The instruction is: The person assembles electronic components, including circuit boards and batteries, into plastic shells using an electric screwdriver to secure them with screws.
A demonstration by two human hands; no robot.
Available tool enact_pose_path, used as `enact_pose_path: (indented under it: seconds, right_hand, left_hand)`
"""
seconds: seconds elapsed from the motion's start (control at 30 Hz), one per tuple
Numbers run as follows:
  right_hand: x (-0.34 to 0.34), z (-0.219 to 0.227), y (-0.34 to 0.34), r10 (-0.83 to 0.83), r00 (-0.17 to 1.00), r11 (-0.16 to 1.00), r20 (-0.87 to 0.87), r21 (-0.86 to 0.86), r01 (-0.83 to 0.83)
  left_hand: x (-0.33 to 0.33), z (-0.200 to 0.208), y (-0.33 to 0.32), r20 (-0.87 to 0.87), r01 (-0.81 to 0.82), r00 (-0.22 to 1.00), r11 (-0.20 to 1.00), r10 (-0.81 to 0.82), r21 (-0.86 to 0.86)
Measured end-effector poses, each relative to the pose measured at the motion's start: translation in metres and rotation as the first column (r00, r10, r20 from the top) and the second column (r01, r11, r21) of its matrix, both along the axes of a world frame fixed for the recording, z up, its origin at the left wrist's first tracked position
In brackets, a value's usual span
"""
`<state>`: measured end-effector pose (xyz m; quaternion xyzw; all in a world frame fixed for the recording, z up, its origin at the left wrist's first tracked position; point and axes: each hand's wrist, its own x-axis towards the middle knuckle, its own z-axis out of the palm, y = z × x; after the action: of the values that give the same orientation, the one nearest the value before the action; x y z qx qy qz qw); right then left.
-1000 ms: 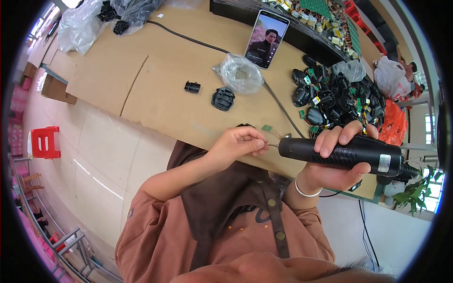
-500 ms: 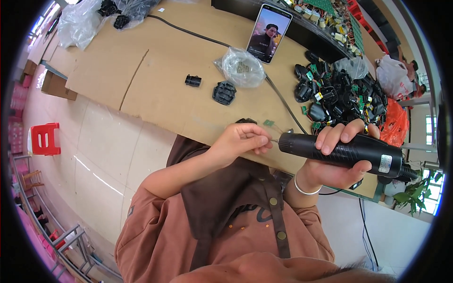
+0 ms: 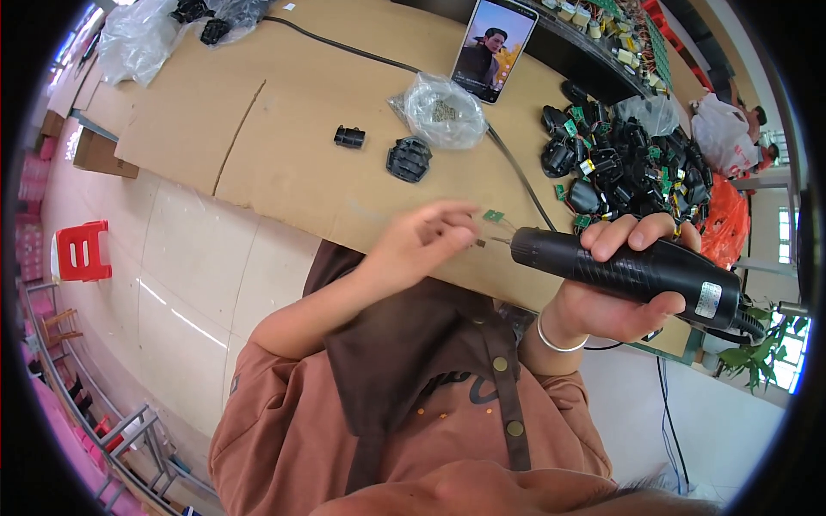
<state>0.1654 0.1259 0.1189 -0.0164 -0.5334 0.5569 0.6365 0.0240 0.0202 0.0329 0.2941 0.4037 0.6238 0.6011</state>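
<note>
My right hand [image 3: 632,267] is wrapped round a black electric screwdriver [image 3: 619,268], lying almost level with its bit end to the left. Just left of that tip, my left hand [image 3: 422,239] hovers above the table edge, its fingers bent and smeared by motion; whether they hold something small cannot be made out. Beyond the tip lies a small green circuit board [image 3: 493,216] with thin wires. Farther off are a black ribbed plastic housing [image 3: 409,160], a smaller black plastic part [image 3: 349,136] and a clear plastic bag [image 3: 444,112] with small metal pieces in it.
A phone [image 3: 495,52] stands propped behind the bag, showing a picture. Black housings [image 3: 615,163] with wires and green boards are heaped at the right. A black cable [image 3: 344,45] crosses the cardboard-covered table [image 3: 292,112]. A red stool [image 3: 83,251] is on the floor at left.
My left hand has moved up and left, away from the screwdriver's tip, and its fingers have loosened from their pinch. My right hand still grips the screwdriver in nearly the same place.
</note>
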Motion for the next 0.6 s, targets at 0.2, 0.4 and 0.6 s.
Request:
enact_pose_path:
  seconds: [0.2,0.4,0.6]
  right_hand:
    - [0.002,-0.015,0.004,-0.031,0.998,0.998,0.058,-0.056,0.034]
    - [-0.021,-0.043,0.005,0.019,0.982,1.000,0.186,0.008,-0.021]
    - [-0.029,-0.052,0.001,0.029,0.969,0.997,0.245,-0.076,-0.011]
  left_hand:
    - [-0.020,-0.024,-0.016,-0.885,-0.139,0.298,0.934,0.357,0.330]
    - [0.000,-0.034,-0.012,-0.956,-0.042,0.017,0.955,0.293,0.292]
    - [0.001,-0.038,-0.007,-0.954,-0.064,0.024,0.953,0.298,0.296]
